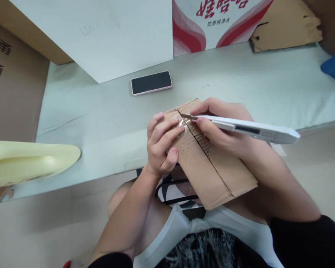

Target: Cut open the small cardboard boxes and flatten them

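Note:
A small brown cardboard parcel [212,175] rests on my lap, its far end over the edge of a pale green mat. My left hand [160,143] grips the parcel's left side near the top, fingers curled over the taped seam. My right hand [220,126] is closed around a white utility knife [248,128]. Its short blade tip touches the tape at the seam by my left fingertips. The knife's handle sticks out to the right.
A phone [151,82] with a dark screen lies face up on the pale green mat [100,111]. A white board [106,33], a red-and-white printed box [212,22] and torn cardboard [284,26] stand behind. Brown cartons [11,82] and a yellow foam piece [30,162] sit left.

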Demonstrator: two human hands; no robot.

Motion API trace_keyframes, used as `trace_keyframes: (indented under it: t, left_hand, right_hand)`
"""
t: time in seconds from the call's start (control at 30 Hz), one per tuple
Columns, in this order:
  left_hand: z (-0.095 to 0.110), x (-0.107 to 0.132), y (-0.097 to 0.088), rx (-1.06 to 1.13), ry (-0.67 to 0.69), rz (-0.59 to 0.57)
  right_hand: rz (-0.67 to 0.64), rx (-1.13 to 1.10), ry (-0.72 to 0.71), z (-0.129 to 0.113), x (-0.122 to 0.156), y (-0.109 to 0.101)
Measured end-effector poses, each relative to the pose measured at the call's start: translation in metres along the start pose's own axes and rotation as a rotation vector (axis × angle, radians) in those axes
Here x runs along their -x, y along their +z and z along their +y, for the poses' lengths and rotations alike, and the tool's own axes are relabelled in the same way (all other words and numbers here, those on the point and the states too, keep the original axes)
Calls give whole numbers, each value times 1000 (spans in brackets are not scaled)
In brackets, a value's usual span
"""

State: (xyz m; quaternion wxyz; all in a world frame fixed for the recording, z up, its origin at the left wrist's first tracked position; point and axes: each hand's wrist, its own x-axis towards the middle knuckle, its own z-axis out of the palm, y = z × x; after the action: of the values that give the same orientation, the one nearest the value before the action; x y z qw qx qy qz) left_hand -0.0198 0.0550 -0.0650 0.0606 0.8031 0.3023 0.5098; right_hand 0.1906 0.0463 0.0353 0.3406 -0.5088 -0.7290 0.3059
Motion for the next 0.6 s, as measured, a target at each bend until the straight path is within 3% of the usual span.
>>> trace_keyframes:
  t: [0.6]
  left_hand:
    - [-1,0,1,17,0,12]
  right_hand:
    - [-3,-25,-6,3,0,0]
